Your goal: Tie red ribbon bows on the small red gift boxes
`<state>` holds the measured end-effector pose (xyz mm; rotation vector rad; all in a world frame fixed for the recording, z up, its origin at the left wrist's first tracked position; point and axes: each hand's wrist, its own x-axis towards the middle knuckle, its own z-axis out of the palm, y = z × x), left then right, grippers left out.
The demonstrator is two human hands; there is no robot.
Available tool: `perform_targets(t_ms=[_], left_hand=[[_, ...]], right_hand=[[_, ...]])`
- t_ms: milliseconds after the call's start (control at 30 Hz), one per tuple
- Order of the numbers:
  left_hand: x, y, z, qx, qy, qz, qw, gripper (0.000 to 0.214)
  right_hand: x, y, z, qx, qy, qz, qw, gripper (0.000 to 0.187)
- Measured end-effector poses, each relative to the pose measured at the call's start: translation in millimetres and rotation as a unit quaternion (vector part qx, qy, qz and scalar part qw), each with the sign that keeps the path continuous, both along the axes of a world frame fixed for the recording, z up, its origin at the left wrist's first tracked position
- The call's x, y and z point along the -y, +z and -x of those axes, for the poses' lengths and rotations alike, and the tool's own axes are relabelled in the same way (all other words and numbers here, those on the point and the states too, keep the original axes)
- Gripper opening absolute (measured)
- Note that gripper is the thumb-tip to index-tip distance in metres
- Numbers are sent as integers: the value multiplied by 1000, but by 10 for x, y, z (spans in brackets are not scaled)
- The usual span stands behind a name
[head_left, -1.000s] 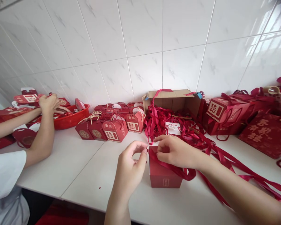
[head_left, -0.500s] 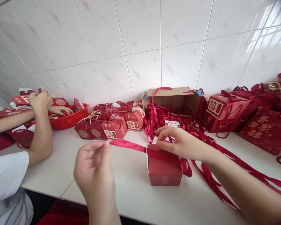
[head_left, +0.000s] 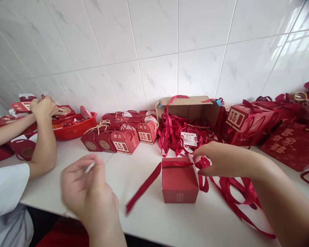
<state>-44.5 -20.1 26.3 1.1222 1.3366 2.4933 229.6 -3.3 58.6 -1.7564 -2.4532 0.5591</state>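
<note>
A small open-topped red gift box (head_left: 179, 183) stands on the white table (head_left: 134, 171) in front of me. A red ribbon (head_left: 144, 187) runs across its top, and its loose end trails down to the left on the table. My right hand (head_left: 221, 159) is at the box's right upper edge, fingers pinched on the ribbon there. My left hand (head_left: 90, 192) is blurred, lifted to the left of the box and apart from it, thumb and fingers pinched on a small white strip (head_left: 90, 167).
A cardboard box (head_left: 190, 108) spilling red ribbons stands by the tiled wall. Several small finished red boxes (head_left: 118, 139) stand to its left, beside a red basin (head_left: 74, 128). Larger red boxes (head_left: 247, 121) and bags (head_left: 290, 145) are at right. Another person's hands (head_left: 45, 108) work at left.
My left hand drew the ribbon end out to the left, let it drop on the table, and moved down-left. My right hand shifted from the box top to its right edge.
</note>
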Motion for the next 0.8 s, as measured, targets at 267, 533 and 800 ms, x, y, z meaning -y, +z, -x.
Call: perform_targets(t_ms=[267,533,800], left_hand=[[-225,-266,-307,-77,-340,282,894,5],[-155,-230,-402,-50,-518,335,785,14],[-216,-250,-245,-108,-497,399,763,27]], right_hand=[[-30,14,82,-27,11,-21,999,13],[-56,21,-2,-45,17,-21,999,15],[-12,85,28,-55,19,-83,995,5]])
